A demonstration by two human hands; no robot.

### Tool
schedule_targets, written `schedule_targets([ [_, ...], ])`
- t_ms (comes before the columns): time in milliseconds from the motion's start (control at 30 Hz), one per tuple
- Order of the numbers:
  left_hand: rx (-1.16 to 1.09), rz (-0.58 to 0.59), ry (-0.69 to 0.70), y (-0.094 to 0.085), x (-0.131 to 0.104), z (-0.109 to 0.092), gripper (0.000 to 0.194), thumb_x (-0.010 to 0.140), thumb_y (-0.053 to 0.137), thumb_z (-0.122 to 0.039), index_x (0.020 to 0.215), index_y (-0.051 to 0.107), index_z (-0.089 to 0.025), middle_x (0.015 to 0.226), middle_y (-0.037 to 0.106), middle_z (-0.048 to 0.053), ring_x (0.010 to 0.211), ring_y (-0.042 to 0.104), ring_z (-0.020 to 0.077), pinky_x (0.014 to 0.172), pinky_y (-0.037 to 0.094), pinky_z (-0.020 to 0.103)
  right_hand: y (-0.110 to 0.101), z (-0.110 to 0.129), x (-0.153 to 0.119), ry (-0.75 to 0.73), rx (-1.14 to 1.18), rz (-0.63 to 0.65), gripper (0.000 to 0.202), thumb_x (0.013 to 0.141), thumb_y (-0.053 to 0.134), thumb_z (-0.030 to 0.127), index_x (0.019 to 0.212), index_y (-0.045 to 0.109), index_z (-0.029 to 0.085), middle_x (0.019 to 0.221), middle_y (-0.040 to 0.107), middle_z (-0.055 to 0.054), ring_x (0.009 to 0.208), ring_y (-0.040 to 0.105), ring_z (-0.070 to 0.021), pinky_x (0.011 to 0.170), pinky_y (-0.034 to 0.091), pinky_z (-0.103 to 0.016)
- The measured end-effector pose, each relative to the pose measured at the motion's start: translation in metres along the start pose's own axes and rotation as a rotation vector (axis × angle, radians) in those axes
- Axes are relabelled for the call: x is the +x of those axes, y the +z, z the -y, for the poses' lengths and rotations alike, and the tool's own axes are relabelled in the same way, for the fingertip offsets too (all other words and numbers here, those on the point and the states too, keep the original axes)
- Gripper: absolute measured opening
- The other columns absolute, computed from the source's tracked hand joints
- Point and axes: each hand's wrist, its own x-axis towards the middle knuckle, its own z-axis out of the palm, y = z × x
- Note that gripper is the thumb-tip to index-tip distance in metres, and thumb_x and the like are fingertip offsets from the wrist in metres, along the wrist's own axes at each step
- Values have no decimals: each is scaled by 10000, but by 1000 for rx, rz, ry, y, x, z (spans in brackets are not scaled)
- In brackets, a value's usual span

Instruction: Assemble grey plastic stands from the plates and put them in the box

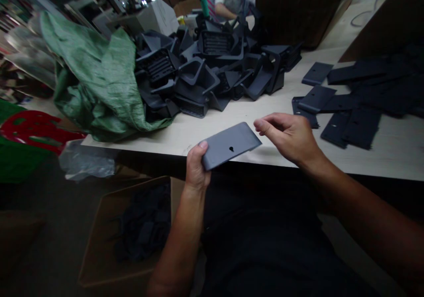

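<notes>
A flat grey plastic plate [228, 143] with a small dark hole is gripped at its left end by my left hand [198, 165], thumb on top. It is held tilted over the front edge of the pale table [274, 153]. My right hand [287, 137] is just off the plate's right end, thumb and index finger pressed together; whether something small is between them I cannot make out. Similar dark plates [361, 127] lie scattered at the right. Behind the held plate is a heap of dark plastic housings [198, 74].
A green woven sack [99, 80] lies left of the heap. Below the table's edge stands a cardboard box [96, 244] with dark parts inside. A red plastic item [33, 129] is at the far left. Across the table, a person's arm [225, 11] shows.
</notes>
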Motion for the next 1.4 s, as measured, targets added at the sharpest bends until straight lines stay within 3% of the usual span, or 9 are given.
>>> schedule_targets([
  [67,-15,-85,67,-1,3,0,437,766,808,-560,922,761,-155,829,708,51,549,530,119,446,409,242,-1,-2,-6,132,129,15,457,919,783,623,886,833,170,829,798,-85,754,729,-211,736,545,-329],
  [167,23,-88,168,-1,2,2,385,803,796,-539,856,730,-163,769,659,25,593,536,121,519,429,235,11,-3,-20,429,444,247,526,853,835,664,923,825,143,866,821,-117,727,764,-207,721,598,-318],
  [233,94,-20,201,-1,-2,4,345,827,806,-499,802,705,-171,711,603,-1,609,519,120,557,417,233,23,-4,-26,579,650,389,562,819,862,667,972,819,129,938,833,-138,763,783,-208,715,615,-297],
  [333,203,143,149,0,-10,8,294,853,807,-453,811,709,-179,702,581,-10,627,511,129,585,411,248,38,-2,-31,655,906,399,518,805,895,602,993,812,127,986,834,-132,821,785,-201,755,636,-293],
  [500,56,216,-13,2,-13,2,434,894,650,-625,823,703,-200,674,626,12,600,587,177,581,464,293,38,6,-39,397,827,405,394,841,885,505,967,814,139,930,825,-73,898,771,-222,873,615,-346],
  [733,-54,407,-409,18,-10,-3,551,877,653,-669,1047,729,-150,947,815,154,934,779,328,864,589,420,23,3,-50,-78,42,670,99,919,796,283,899,797,185,776,741,-29,667,634,-172,669,456,-281],
  [933,-182,308,-363,38,-26,5,144,864,621,-354,895,615,-213,800,812,90,932,793,310,970,581,475,33,-1,-68,19,335,572,281,1012,715,436,1067,810,177,973,765,-54,888,686,-220,825,520,-316],
  [1100,-85,257,-210,42,-40,8,158,933,562,-362,936,617,-213,803,821,88,908,797,305,975,583,488,44,-2,-87,44,470,372,251,992,740,411,1001,814,172,893,758,-43,847,672,-215,839,531,-322],
  [1400,-91,281,-172,42,-41,5,153,912,547,-378,876,577,-232,718,795,69,863,800,298,996,578,497,41,-4,-85,73,438,418,264,920,816,468,926,799,205,919,757,-46,912,688,-247,923,554,-368],
])
